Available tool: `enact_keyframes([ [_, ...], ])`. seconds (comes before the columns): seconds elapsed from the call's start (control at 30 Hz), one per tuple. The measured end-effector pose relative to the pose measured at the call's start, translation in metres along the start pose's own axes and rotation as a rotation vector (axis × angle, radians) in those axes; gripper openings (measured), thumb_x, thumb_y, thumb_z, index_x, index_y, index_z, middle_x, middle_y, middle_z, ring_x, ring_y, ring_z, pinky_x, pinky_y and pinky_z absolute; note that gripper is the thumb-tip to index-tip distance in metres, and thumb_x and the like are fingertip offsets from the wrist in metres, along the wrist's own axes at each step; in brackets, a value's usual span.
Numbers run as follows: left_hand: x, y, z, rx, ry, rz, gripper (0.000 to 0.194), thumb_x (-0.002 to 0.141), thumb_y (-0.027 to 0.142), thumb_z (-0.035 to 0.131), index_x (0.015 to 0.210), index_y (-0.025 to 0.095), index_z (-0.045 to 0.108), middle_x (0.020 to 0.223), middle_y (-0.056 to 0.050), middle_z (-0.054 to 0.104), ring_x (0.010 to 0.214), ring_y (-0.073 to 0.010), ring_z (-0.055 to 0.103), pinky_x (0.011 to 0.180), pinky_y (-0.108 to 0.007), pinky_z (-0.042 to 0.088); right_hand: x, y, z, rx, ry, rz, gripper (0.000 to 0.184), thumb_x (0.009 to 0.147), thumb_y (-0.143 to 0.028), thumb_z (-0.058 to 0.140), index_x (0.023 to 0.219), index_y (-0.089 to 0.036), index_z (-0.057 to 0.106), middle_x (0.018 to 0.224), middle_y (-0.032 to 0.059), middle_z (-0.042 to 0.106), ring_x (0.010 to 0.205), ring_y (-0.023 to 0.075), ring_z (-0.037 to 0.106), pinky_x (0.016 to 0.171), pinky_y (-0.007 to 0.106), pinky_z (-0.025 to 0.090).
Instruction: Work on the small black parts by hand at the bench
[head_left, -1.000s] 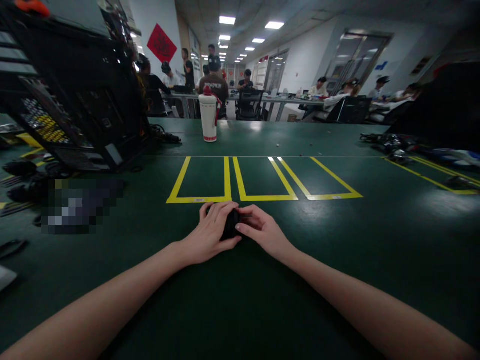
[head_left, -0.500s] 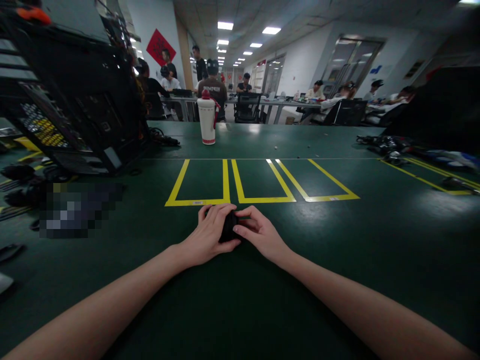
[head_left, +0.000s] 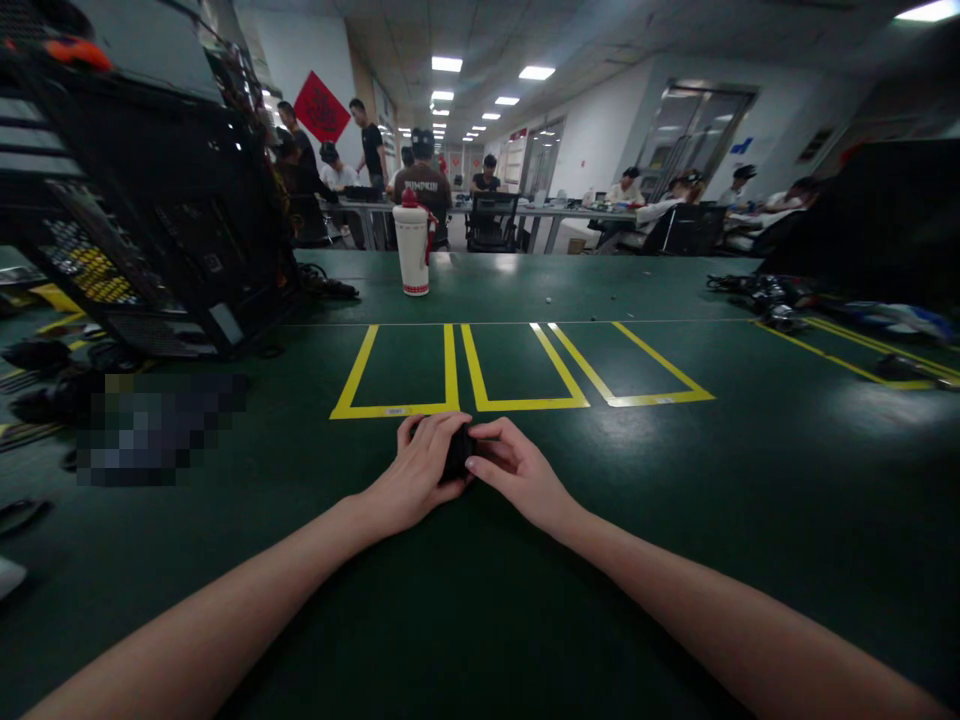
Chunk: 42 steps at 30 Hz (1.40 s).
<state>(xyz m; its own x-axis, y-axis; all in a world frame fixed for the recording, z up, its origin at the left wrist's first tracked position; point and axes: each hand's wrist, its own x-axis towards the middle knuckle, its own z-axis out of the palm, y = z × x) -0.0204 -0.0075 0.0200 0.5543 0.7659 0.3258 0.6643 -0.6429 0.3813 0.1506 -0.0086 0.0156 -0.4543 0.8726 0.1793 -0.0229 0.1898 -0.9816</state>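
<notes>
Head view: my left hand (head_left: 416,470) lies curved over a dark, rounded object (head_left: 458,456), fingers on its far side, thumb on the near side, grip closed to its width; my right hand (head_left: 527,478) is half-curled at the object's right side, thumb tip against it; whether that grip actually pinches, I cannot tell. Object sits on the green counter (head_left: 480,610), just on my side of the left yellow tape frame (head_left: 394,411); its top is mostly hidden. Handling note, my judgement: steady it with the left palm; keep right fingertip pressure light and level, so it neither tips nor skids; keep both wrists low.
</notes>
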Motion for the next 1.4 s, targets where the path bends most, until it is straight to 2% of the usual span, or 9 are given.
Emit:
enact_keyframes([
  [0.1, 0.0006, 0.0032, -0.0036, 0.002, -0.026, 0.004, 0.057, 0.075, 0.019, 0.051, 0.123, 0.021, 0.021, 0.122, -0.009, 0.038, 0.114, -0.0236, 0.035, 0.098, -0.046, 0.018, 0.0006, 0.0001, -0.0003, -0.027, 0.041, 0.004, 0.02, 0.075, -0.02, 0.053, 0.095, -0.021, 0.047, 0.1, 0.002, 0.052, 0.1, 0.0165, 0.051, 0.083, 0.032, 0.046],
  [0.3, -0.0008, 0.0062, -0.0083, -0.009, -0.034, 0.007, 0.059, 0.075, 0.018, 0.051, 0.124, 0.023, 0.019, 0.124, -0.009, 0.037, 0.115, -0.0245, 0.035, 0.098, -0.047, 0.019, 0.0, -0.003, 0.0001, -0.108, 0.054, 0.038, 0.032, 0.076, -0.023, 0.052, 0.107, -0.021, 0.043, 0.11, 0.0046, 0.049, 0.104, 0.0164, 0.049, 0.091, 0.035, 0.041],
  [0.63, 0.0009, 0.0064, -0.0071, -0.008, -0.035, 0.0, 0.057, 0.075, 0.019, 0.05, 0.123, 0.022, 0.02, 0.122, -0.009, 0.038, 0.114, -0.0238, 0.035, 0.098, -0.047, 0.017, -0.0021, -0.0015, 0.0019, -0.111, 0.046, -0.036, 0.022, 0.076, -0.02, 0.052, 0.097, -0.023, 0.047, 0.101, 0.0011, 0.05, 0.098, 0.0146, 0.051, 0.087, 0.032, 0.044],
  [0.87, 0.0004, 0.0058, -0.0047, -0.002, -0.029, -0.028, 0.058, 0.074, 0.017, 0.052, 0.122, 0.021, 0.021, 0.123, -0.009, 0.037, 0.115, -0.0234, 0.034, 0.099, -0.047, 0.016, -0.0009, -0.002, -0.0002, -0.131, 0.057, 0.039, 0.032, 0.076, -0.022, 0.052, 0.108, -0.021, 0.044, 0.109, 0.0042, 0.05, 0.104, 0.0158, 0.049, 0.093, 0.035, 0.039],
  [1.07, 0.0, 0.0054, -0.0033, -0.002, -0.01, -0.01, 0.057, 0.074, 0.017, 0.051, 0.122, 0.022, 0.021, 0.122, -0.009, 0.038, 0.115, -0.0235, 0.034, 0.098, -0.047, 0.017, -0.0012, -0.0016, -0.001, -0.035, 0.001, 0.024, 0.031, 0.074, -0.019, 0.054, 0.103, -0.023, 0.044, 0.106, 0.0025, 0.051, 0.102, 0.0156, 0.051, 0.09, 0.034, 0.042],
  [1.23, 0.0003, 0.005, -0.0024, 0.003, -0.001, -0.011, 0.057, 0.075, 0.018, 0.051, 0.123, 0.022, 0.021, 0.121, -0.009, 0.038, 0.114, -0.0228, 0.035, 0.099, -0.046, 0.017, 0.0, -0.0007, -0.0003, -0.027, 0.045, 0.012, 0.023, 0.075, -0.022, 0.053, 0.097, -0.023, 0.048, 0.102, 0.0014, 0.052, 0.099, 0.0159, 0.053, 0.082, 0.032, 0.047],
  [1.4, 0.0, 0.0062, -0.0048, 0.002, -0.022, -0.023, 0.057, 0.074, 0.018, 0.051, 0.123, 0.022, 0.021, 0.122, -0.009, 0.038, 0.114, -0.0237, 0.035, 0.098, -0.048, 0.018, 0.0007, -0.0025, -0.0022, -0.114, 0.064, 0.054, 0.032, 0.076, -0.022, 0.052, 0.107, -0.021, 0.045, 0.109, 0.0036, 0.051, 0.103, 0.0156, 0.05, 0.092, 0.035, 0.041],
])
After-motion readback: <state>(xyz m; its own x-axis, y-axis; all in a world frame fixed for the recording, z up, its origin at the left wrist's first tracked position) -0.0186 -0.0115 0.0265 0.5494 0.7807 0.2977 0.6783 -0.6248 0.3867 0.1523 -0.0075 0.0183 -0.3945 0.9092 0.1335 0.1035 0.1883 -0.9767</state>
